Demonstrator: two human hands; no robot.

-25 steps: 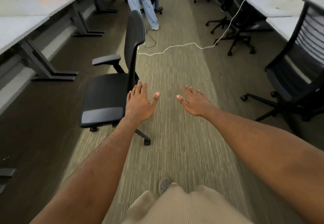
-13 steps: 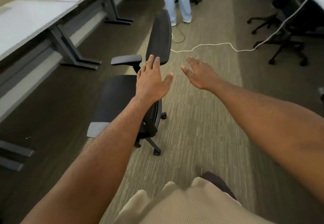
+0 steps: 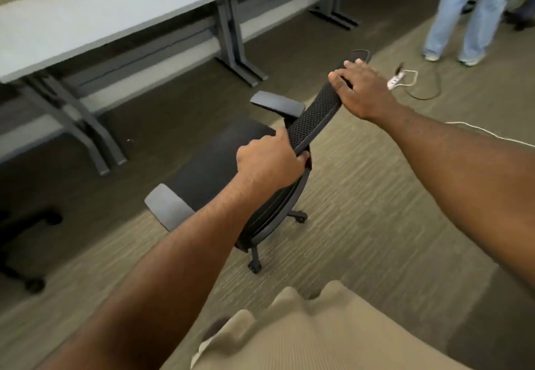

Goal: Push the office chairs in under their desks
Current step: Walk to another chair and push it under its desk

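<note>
Both your hands grip the black mesh-backed wheeled office chair (image 3: 231, 164) by its top edge: left hand (image 3: 269, 161) curled tight, right hand (image 3: 359, 88) fingers draped over. It should roll lightly; push low toward the long grey desk (image 3: 115, 19).

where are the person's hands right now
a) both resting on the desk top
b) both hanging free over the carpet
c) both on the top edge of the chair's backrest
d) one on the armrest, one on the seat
c: the left hand grips the near end of the backrest top edge, and the right hand lies over its far end; the desk stands apart, untouched.
</note>
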